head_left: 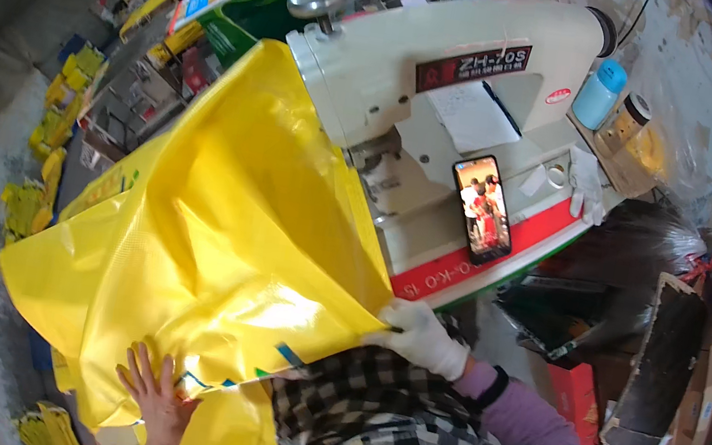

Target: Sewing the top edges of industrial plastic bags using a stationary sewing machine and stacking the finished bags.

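A large glossy yellow plastic sheet (217, 229), bag-like and creased, drapes over the left side of a white sewing machine (381, 51) and down to my lap. Blue and green marks show along its lower edge. My right hand (426, 339), in a white glove, pinches the sheet's right corner beside the machine bed. My bare left hand (162, 401) lies on the lower part of the sheet with fingers spread. The sheet hides the area under the machine's needle end.
On the machine bed are a lit phone (480, 209), a paper with a pen (473, 116) and a white glove (586, 185). A blue bottle (600, 93) and a dark-lidded jar (624, 123) stand behind. Folded yellow bundles (53, 122) lie at far left; cardboard (656, 369) is at right.
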